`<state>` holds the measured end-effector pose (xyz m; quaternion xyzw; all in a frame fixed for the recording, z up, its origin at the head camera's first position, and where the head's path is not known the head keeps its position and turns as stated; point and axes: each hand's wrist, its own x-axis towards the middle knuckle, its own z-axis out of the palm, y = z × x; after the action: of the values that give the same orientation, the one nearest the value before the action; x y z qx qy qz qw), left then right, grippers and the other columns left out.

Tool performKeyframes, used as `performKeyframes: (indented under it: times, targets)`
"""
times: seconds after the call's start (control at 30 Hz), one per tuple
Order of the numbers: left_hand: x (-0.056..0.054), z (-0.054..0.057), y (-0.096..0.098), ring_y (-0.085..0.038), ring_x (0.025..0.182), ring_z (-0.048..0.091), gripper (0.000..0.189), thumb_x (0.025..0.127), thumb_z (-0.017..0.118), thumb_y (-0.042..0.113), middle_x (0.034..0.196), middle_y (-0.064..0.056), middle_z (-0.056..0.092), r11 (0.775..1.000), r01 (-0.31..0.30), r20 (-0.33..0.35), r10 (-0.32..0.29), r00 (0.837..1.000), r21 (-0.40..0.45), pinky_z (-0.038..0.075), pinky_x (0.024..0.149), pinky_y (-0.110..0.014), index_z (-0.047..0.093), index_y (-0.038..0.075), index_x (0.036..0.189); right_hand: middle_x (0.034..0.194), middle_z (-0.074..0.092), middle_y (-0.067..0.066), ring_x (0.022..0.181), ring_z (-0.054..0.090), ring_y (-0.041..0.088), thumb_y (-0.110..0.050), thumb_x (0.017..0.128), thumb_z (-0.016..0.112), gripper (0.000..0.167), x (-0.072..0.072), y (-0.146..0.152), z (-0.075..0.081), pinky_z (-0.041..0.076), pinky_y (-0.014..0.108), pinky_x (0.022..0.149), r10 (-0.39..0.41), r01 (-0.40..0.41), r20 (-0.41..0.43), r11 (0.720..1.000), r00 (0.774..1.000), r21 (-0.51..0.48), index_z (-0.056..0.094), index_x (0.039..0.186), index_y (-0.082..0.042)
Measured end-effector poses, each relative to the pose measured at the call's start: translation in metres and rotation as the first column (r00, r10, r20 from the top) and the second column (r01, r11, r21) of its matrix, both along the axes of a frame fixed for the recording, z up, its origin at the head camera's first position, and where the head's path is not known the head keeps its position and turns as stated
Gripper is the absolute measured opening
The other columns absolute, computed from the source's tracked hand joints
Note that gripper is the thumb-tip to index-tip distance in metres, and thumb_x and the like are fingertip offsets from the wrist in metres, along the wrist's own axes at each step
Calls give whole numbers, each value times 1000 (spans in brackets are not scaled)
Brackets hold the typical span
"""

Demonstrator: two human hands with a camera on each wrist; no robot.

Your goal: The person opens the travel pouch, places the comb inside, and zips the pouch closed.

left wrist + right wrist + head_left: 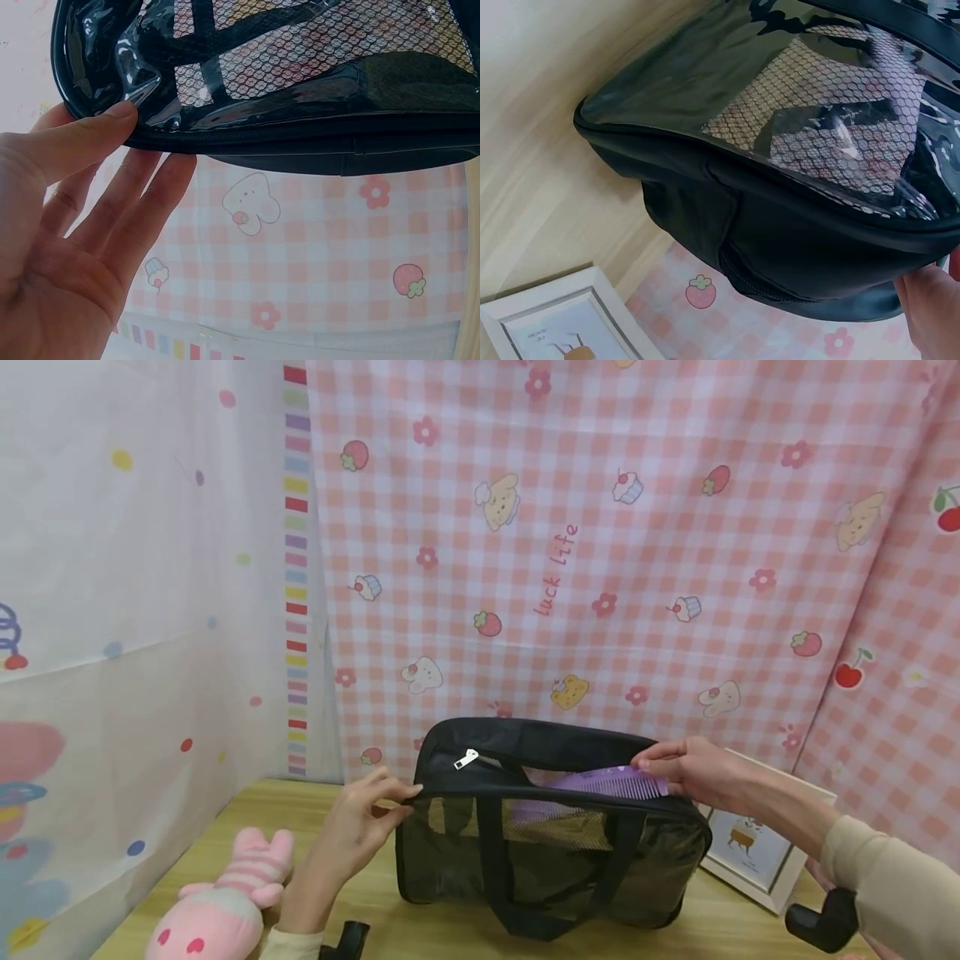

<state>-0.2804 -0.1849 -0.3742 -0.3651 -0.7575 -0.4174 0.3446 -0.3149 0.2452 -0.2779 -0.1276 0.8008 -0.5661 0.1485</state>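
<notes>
A black toiletry bag (450, 877) with a see-through front panel, a mesh pocket and hanging strap handles stands on the table. Its top zip is undone, and the silver zip pull (467, 759) lies near the left end. My left hand (356, 827) pinches the bag's upper left edge, thumb on the clear side and fingers on the other, as the left wrist view shows. At the opening's right side, my right hand (697, 770) pinches a purple comb (611, 783) whose other end is down inside the bag. In the right wrist view the bag hides the comb and most of that hand.
A white picture frame (776, 885) leans behind the bag on the right. On the left of the wooden table (262, 797) lies a pink plush toy (217, 914) with a striped body. A pink checked cloth (585, 543) hangs behind everything.
</notes>
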Motion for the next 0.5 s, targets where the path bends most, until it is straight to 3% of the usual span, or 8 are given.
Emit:
performKeyframes:
  times: [0.23,0.5]
  targets:
    - [1,-1,0,-20,82,63,39,68,74,-19,86,1,60,1000,2,12,-2,1000,0,57,62,-22,74,5,99,99,58,6,76,53,10,-14,96,58,23,3,7,-6,50,23,65,43,-42,-17,999,999,7,65,111,2]
    - [-1,0,0,-20,82,63,40,67,74,-21,86,1,60,1000,-7,-8,7,1000,-1,57,61,-23,73,4,99,102,59,11,84,56,15,-13,97,55,30,6,3,-1,52,25,69,61,-58,-47,997,997,59,56,119,9]
